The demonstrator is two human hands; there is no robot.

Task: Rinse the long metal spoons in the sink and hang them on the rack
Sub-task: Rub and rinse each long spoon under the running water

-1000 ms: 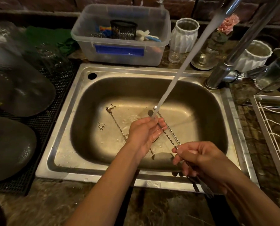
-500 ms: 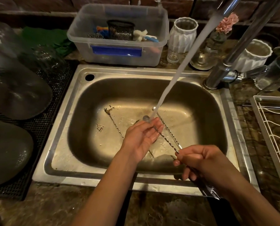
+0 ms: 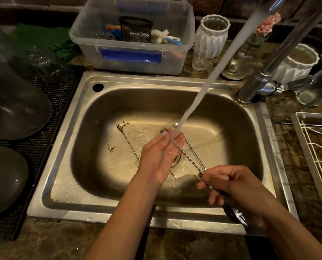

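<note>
The right hand [image 3: 237, 186] sits at about 5 o'clock over the sink [image 3: 66, 147], its fingers curled round the broad ends of two long twisted spoons [image 3: 191, 156]. Their thin stems run up toward 11 o'clock, and the small round tips reach into the stream of water [image 3: 209, 81]. The left hand [image 3: 162, 154] is spread, palm up, under those stems near the middle of the basin; the stems lie across its straight fingers, and the water lands right where the fingertips and the tips of the spoons meet.

A third spoon [image 3: 130, 145] lies flat on the sink floor at about 10 o'clock from the left hand, apart from it, with a few dark crumbs [image 3: 111, 147] beside it near the basin floor's left side. The tap [image 3: 265, 72] rises at 2 o'clock on the sink's rim. The white wire rack [image 3: 317, 156] stands on the table at 3 o'clock, just beyond the sink's right edge. A clear plastic tub [image 3: 132, 59] of brushes and sponges sits at 12 o'clock behind the sink.

As I judge it, rinsing is under way and nothing is hung yet. The risks: wet, thin stems held as a pair could slide against each other, and one could slip from the right hand's grip into the basin. The stream striking the open palm may splash over the rim. The spoon on the sink floor could be forgotten, or picked up with crumbs clinging to it.
</note>
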